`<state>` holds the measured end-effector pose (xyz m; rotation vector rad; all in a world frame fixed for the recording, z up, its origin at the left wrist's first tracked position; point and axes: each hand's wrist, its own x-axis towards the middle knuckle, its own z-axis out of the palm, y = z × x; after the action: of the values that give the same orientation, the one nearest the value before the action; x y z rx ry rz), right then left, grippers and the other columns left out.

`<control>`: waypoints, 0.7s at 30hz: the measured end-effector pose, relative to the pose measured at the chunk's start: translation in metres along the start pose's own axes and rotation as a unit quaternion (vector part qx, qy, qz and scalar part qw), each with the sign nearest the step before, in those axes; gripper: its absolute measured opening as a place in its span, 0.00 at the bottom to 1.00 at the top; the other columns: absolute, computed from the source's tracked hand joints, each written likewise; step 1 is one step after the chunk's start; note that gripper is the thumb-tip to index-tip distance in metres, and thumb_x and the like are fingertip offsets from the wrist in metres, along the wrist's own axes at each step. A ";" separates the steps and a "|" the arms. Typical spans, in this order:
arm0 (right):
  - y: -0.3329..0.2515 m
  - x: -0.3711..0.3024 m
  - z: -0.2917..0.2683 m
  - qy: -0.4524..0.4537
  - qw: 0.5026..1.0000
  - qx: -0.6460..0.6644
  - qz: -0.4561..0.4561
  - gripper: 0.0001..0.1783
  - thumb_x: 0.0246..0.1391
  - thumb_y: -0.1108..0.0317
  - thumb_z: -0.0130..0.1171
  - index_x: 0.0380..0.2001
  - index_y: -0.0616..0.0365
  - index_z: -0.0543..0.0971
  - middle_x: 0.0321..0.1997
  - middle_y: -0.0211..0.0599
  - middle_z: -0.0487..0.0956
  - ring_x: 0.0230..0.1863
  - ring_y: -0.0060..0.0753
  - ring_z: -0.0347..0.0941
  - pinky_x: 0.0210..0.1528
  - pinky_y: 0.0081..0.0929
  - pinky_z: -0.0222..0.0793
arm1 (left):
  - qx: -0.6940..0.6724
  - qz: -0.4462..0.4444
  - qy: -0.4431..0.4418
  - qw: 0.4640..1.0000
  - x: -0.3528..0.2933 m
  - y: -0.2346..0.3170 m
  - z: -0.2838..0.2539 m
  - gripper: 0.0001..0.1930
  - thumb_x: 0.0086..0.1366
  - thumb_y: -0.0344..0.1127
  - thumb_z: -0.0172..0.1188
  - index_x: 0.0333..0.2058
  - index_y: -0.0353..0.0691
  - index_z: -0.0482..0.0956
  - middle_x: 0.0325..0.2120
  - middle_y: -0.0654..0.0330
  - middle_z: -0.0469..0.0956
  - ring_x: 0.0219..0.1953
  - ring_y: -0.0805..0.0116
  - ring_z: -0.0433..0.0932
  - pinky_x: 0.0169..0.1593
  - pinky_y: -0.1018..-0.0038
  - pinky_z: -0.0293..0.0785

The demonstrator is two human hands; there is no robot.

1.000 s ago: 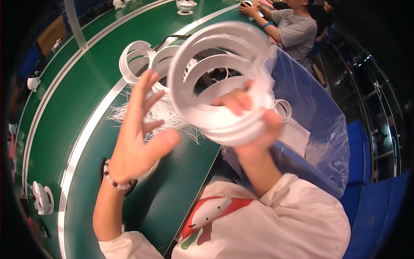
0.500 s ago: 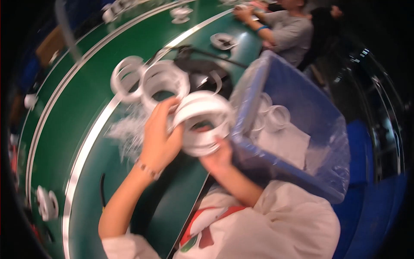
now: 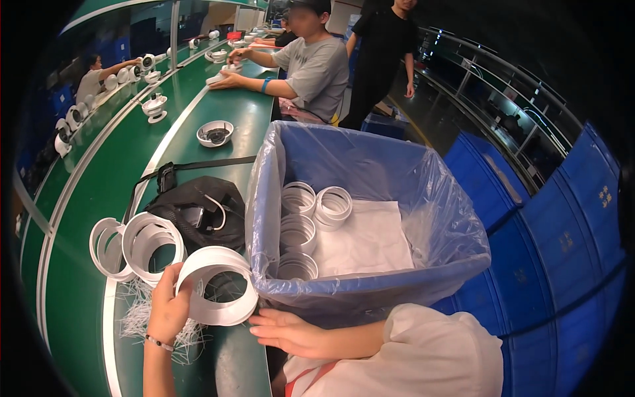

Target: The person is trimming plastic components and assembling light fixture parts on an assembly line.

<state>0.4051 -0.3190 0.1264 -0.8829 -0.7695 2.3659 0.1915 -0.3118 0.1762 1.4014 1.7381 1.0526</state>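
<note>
A white plastic ring [image 3: 228, 313], wide and open-centred, is gripped at its left side by my left hand [image 3: 169, 308]. Below its right edge lies my right hand [image 3: 288, 333], fingers stretched out; the fingertips are close to the ring, and contact cannot be made out. Just beyond my left hand, more white rings [image 3: 153, 233] stand on the green work surface. Thin white plastic trimmings [image 3: 140, 316] are heaped beside my left wrist.
A blue bin [image 3: 370, 286] with a clear liner holds several white rings [image 3: 333, 206] and a white sheet [image 3: 367, 241]. A black bag [image 3: 198, 215] lies on the bench; a bowl-shaped part [image 3: 215, 133] sits farther off. Co-workers and blue crates [image 3: 529, 264] are nearby.
My view has tilted up, showing more of the bin and line. My right hand has come off the ring and opened; my left hand still holds it. What looked like stacked rings now shows as one.
</note>
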 end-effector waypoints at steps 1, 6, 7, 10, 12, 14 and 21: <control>-0.003 -0.004 -0.001 0.001 0.996 0.057 0.061 0.29 0.50 0.66 0.54 0.54 0.58 0.57 0.57 0.31 0.61 0.58 0.27 0.55 0.61 0.32 0.47 | 0.000 0.003 -0.001 1.000 0.001 -0.003 -0.003 0.13 0.58 0.30 0.48 0.42 0.32 0.68 0.36 0.53 0.75 0.40 0.67 0.72 0.43 0.74 0.66; 0.011 0.006 -0.007 -0.064 0.980 0.188 0.021 0.34 0.53 0.65 0.50 0.58 0.63 0.47 0.60 0.37 0.56 0.62 0.35 0.50 0.64 0.33 0.43 | -0.027 -0.092 -0.050 0.994 0.010 0.008 -0.007 0.14 0.58 0.33 0.49 0.42 0.34 0.68 0.33 0.56 0.74 0.32 0.71 0.74 0.30 0.77 0.71; 0.014 0.008 -0.005 -0.064 0.980 0.190 0.021 0.34 0.53 0.65 0.50 0.58 0.63 0.47 0.60 0.37 0.56 0.62 0.35 0.50 0.64 0.33 0.43 | -0.051 -0.126 -0.052 0.989 0.011 0.013 -0.007 0.14 0.58 0.34 0.50 0.42 0.34 0.68 0.33 0.56 0.74 0.30 0.71 0.75 0.25 0.77 0.73; 0.018 0.013 -0.004 -0.054 0.979 0.188 -0.055 0.31 0.53 0.66 0.48 0.57 0.61 0.50 0.61 0.37 0.54 0.63 0.37 0.46 0.65 0.33 0.39 | -0.098 -0.129 -0.058 0.985 0.019 0.007 -0.004 0.17 0.58 0.35 0.51 0.45 0.35 0.66 0.36 0.56 0.73 0.28 0.72 0.75 0.19 0.77 0.72; 0.017 0.017 -0.009 -0.042 0.970 0.222 -0.092 0.31 0.51 0.68 0.48 0.57 0.59 0.51 0.63 0.36 0.50 0.64 0.37 0.44 0.65 0.35 0.36 | -0.128 -0.136 -0.056 0.981 0.019 0.008 0.004 0.19 0.57 0.35 0.52 0.46 0.35 0.65 0.37 0.55 0.72 0.30 0.72 0.75 0.22 0.78 0.73; 0.019 0.021 -0.011 -0.066 0.964 0.244 -0.087 0.31 0.49 0.68 0.49 0.57 0.58 0.53 0.63 0.36 0.50 0.64 0.37 0.44 0.65 0.36 0.36 | -0.186 -0.060 -0.002 0.981 0.012 -0.004 0.010 0.23 0.56 0.34 0.55 0.49 0.34 0.62 0.41 0.54 0.71 0.37 0.68 0.74 0.33 0.76 0.73; -0.009 -0.007 -0.023 -0.166 0.984 0.057 -0.017 0.31 0.54 0.66 0.44 0.59 0.61 0.49 0.65 0.47 0.44 0.65 0.47 0.42 0.65 0.39 0.35 | 0.124 0.141 0.191 0.964 -0.007 0.006 0.022 0.32 0.53 0.42 0.58 0.52 0.31 0.57 0.50 0.44 0.61 0.53 0.52 0.61 0.55 0.66 0.57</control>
<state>0.4281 -0.3090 0.1208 -0.4302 -0.7567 2.5312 0.2150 -0.3139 0.1719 1.7292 2.0424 1.3671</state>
